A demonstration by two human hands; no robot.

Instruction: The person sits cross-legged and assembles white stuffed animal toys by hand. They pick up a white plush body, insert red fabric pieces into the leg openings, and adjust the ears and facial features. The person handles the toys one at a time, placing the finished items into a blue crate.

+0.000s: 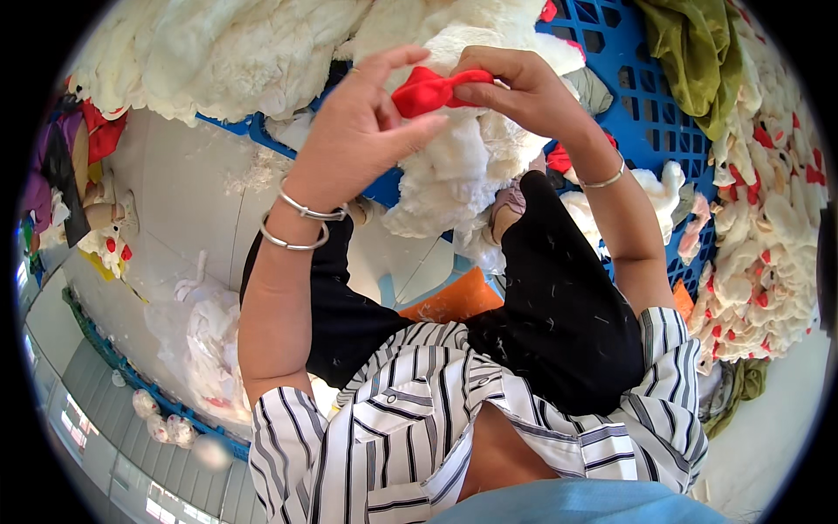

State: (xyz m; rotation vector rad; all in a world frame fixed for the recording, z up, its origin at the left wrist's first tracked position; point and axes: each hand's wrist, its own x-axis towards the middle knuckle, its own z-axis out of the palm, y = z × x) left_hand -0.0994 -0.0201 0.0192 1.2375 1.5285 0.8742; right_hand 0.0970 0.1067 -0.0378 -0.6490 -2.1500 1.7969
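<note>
Both hands meet above the lap and grip one red bow (432, 90). Left hand (362, 131) pinches the bow's left lobe between thumb and fingers, with the index finger raised above it. Right hand (515, 87) clamps the bow's right end between thumb and fingertips. The bow sits between the two hands, pinched narrow at its middle, directly in front of a white plush toy (463, 166).

The plush toy rests below and behind the bow, against the person's knees, and touches neither palm as far as can be seen. Two silver bangles (297, 223) circle the left wrist; one thin bangle (602, 181) circles the right wrist. Black trousers (559, 323), dotted with white fluff, cover the lap. A striped shirt (419, 428) fills the lower part of the view.

A blue crate (646, 96) stands behind the right forearm. More white plush (218, 52) is heaped across the top of the view, overhanging the crate's edge. An olive cloth (698, 52) hangs over the crate at upper right. A pile of white toys with red bows (768, 227) lies at the right, well apart from the hands. An orange piece (454, 301) shows between the knees. The floor (175, 183) at the left is pale and carries loose white fluff.
</note>
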